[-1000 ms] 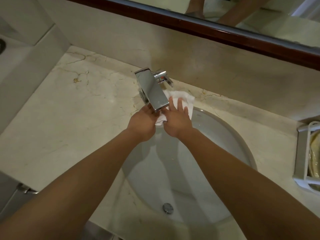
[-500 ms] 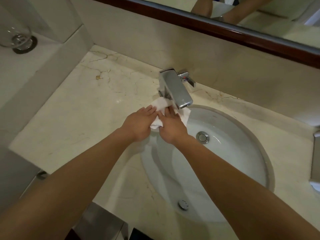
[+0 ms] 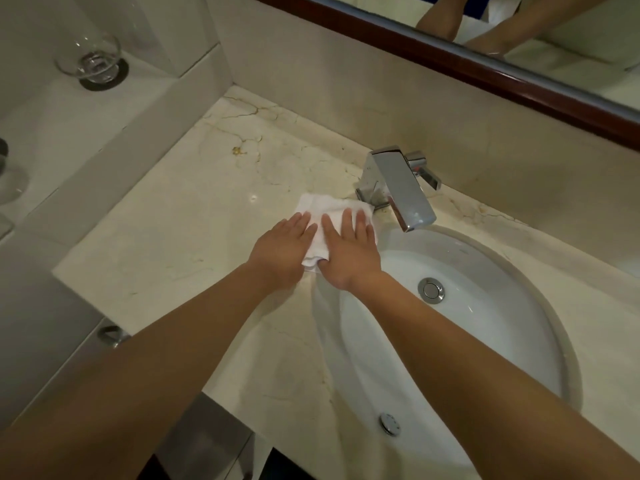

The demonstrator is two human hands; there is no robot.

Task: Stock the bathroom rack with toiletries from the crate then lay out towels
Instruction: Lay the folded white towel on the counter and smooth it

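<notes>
A marble counter runs under a mirror and holds an oval sink, with a chrome tap at the bowl's back rim. A folded white towel lies on the counter just left of the tap, at the sink's edge; both hands press flat on it side by side, left hand and right hand, fingers straight, gripping nothing. A glass stands on a ledge at far left, well apart
</notes>
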